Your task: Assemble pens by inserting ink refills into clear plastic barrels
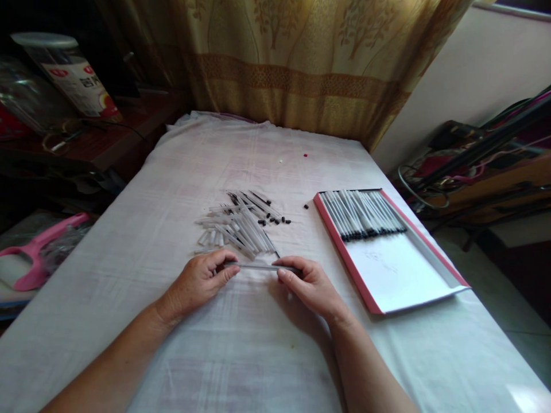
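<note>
Over a white-clothed tabletop, left hand and right hand are each closed in a fingertip grip on one end of a clear pen tube, held level just before a loose pile of tubes; firm, even pinches at both ends should hold it steady.

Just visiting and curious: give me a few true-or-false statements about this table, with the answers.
1. The left hand and the right hand grip one clear tube. True.
2. A row of pens lies at the far end of the red-edged tray. True.
3. The tray lies to the person's left. False: it lies to the right.
4. Small black caps lie beside the loose pile of tubes. True.
5. That pile sits inside the tray. False: it lies on the white cloth, beyond the hands.
</note>
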Demonstrator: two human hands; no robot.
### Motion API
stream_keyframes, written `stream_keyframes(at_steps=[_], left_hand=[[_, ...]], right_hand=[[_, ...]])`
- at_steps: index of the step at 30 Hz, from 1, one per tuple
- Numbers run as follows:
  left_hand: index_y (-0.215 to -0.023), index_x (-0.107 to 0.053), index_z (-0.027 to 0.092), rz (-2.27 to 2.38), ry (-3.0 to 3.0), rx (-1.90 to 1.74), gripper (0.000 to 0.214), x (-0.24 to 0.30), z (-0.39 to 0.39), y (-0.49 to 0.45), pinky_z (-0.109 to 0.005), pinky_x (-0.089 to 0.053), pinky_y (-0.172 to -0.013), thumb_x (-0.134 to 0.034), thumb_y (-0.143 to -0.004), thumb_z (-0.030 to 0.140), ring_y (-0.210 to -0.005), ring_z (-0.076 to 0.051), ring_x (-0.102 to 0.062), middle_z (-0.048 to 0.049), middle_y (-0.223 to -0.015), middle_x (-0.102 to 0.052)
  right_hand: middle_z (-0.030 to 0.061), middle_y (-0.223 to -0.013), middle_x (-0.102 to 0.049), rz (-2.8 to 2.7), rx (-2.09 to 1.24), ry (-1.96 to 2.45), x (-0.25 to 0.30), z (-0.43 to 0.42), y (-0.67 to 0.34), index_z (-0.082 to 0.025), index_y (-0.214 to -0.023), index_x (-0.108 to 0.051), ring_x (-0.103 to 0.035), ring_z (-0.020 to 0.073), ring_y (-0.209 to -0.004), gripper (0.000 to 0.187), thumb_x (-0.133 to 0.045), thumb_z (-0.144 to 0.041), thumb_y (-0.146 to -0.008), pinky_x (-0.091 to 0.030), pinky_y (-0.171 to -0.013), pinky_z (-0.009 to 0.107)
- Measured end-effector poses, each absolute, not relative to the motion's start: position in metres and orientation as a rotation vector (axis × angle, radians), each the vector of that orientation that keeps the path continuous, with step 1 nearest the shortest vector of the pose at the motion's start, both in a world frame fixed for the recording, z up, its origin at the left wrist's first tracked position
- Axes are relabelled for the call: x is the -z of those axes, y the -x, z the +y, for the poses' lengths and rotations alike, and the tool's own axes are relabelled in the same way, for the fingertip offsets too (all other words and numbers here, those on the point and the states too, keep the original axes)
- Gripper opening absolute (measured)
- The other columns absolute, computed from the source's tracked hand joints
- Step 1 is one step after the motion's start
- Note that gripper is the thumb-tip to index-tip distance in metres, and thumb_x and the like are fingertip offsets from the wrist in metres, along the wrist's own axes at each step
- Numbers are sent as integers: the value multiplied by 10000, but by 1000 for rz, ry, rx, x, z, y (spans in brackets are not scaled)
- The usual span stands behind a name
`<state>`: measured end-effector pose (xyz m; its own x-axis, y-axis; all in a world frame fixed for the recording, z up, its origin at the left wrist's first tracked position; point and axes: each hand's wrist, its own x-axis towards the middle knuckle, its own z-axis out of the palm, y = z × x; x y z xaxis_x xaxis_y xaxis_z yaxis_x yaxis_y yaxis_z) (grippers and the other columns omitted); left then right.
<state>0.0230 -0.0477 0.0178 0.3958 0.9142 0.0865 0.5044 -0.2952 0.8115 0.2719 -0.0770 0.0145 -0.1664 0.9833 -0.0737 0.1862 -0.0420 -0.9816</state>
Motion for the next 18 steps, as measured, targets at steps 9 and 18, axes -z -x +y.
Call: stream_keyframes(at_steps=[9, 18], left_hand=[[-803, -668, 197, 1197, -1770, -709, 182, -9, -53, -35, -205, -440, -531, -609, -831, 367, -590, -133, -583, 28, -613, -615], [-800, -655, 196, 1198, -1698, -726, 189, -10, -52, -33, -201, -434, -477, -617, -818, 380, -503, -111, -547, 29, -614, -612]], right_hand=[[17, -724, -722, -1657, -1097, 1368, -14, -74, -279, -189, -851, -750, -630, 148, -638, 175, -609, -293, -841, -494, -590, 242], [18, -751, -739, -1655, -1081, 1335, -12, -74, -272, -194, -842, -743, -658, 161, -683, 175, -595, -286, -852, -512, -634, 248]])
